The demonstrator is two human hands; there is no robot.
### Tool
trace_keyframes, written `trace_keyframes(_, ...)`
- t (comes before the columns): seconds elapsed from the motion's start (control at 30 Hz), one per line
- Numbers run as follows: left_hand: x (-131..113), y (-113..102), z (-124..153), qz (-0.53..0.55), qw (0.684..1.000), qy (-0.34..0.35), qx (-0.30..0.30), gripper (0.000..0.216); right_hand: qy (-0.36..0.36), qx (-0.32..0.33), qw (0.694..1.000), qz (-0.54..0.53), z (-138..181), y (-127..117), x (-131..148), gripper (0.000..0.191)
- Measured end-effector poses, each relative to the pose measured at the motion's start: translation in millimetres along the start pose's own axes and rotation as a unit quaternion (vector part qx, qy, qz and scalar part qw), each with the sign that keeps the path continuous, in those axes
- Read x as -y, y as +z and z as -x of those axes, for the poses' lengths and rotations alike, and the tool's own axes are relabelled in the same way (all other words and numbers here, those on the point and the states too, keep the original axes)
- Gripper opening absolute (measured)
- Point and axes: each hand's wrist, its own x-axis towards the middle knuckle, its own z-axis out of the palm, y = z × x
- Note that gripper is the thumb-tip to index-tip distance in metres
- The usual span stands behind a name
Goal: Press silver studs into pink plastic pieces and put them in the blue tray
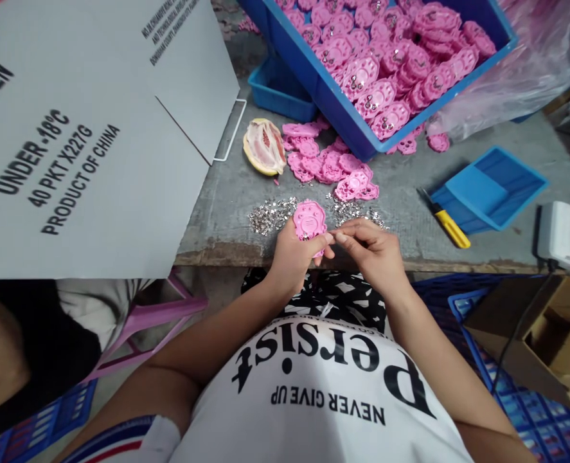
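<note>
My left hand (294, 256) grips a pink paw-shaped plastic piece (309, 222) at the near edge of the grey table (400, 212). My right hand (369, 247) is beside it with thumb and forefinger pinched together at the piece's right side; what they pinch is too small to make out. A scatter of tiny silver metal parts (270, 215) lies just beyond both hands. More pink pieces (330, 166) lie loose behind that, and a big blue bin (342, 109) holds a heap of them.
A large grey cardboard flap (72, 148) covers the left of the table. A pomelo wedge (264, 146), small blue trays (489, 190), a yellow-handled knife (448, 225) and a white adapter (563, 235) lie around. A cardboard box (549, 341) and pink stool (154, 318) stand below.
</note>
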Motion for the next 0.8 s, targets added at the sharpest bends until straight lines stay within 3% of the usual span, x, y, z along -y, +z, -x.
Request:
trace_keyframes(0.13, -1, -3, -1, -0.052, 0.999, -0.007, -0.008, 0.03, 0.071, 0.005, 0.996, -0.061, -2, -5, -1, 0.014)
trace_keyframes(0.2, 0, -5, -1, -0.096, 0.995, -0.006, -0.002, 0.033, 0.086, 0.048, 0.993, -0.068, -4, -8, 0, 0.015)
trace_keyframes(0.33, 0, -9, -2, -0.155, 0.987, -0.01, 0.035, 0.035, 0.033, 0.148, 0.988, 0.027, -8, -13, 6, 0.012)
trace_keyframes(0.47, 0, -12, -3, -0.097, 0.991, -0.049, 0.081, 0.032, -0.058, 0.183, 0.973, 0.13, -8, -17, 9, 0.008)
trace_keyframes(0.57, 1, -16, -5, -0.04, 0.992, -0.06, 0.103, 0.032, -0.108, 0.179, 0.955, 0.208, -6, -17, 10, 0.012)
trace_keyframes(0.67, 1, -18, -7, 0.0, 0.99, -0.063, 0.126, 0.033, -0.114, 0.161, 0.94, 0.277, -4, -15, 11, 0.015)
trace_keyframes(0.8, -1, -15, -7, 0.065, 0.988, -0.076, 0.118, 0.037, -0.082, 0.076, 0.962, 0.248, -4, -15, 8, 0.012)
